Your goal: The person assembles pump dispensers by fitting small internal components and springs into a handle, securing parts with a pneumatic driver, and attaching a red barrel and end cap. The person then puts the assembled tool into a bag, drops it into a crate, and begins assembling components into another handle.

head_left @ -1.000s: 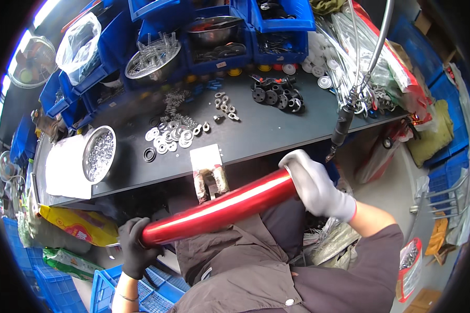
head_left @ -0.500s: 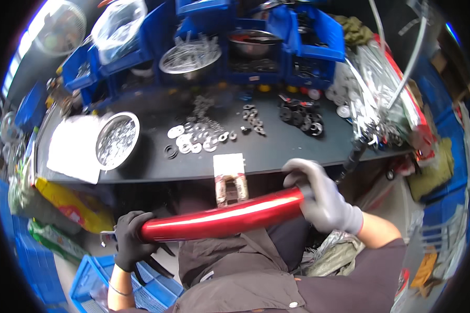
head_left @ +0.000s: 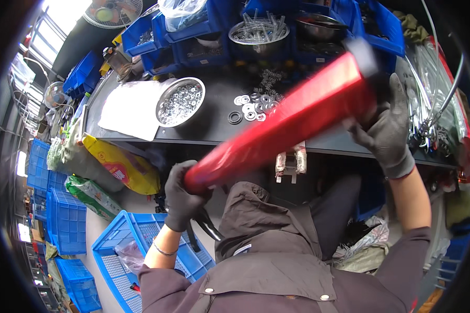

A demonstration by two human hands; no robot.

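A long, shiny red tube (head_left: 284,122) with a black end slants across in front of me, its right end raised and smeared by motion. My left hand (head_left: 184,195), in a dark glove, is closed round its lower left end. Below that hand hang dark curved pieces (head_left: 208,227); what they belong to is unclear. Close by the raised black end is my right hand (head_left: 387,133), gloved in grey, with fingers stretched and thumb apart. Whether its palm touches the tube cannot be made out. Behind the tube, a small fixture (head_left: 291,163) sits at the bench edge.
On the dark bench (head_left: 214,130) are a metal bowl of small parts (head_left: 180,103), loose washers (head_left: 250,107) and a white sheet (head_left: 130,107). Blue bins and a bowl of springs (head_left: 259,34) line the back. A blue crate (head_left: 122,261) stands at lower left, near a yellow bag (head_left: 122,164).
The tube's right end has swung up and away from me, over the bench. My right hand has opened from its hold near that end; my left keeps its grip. The view has shifted left.
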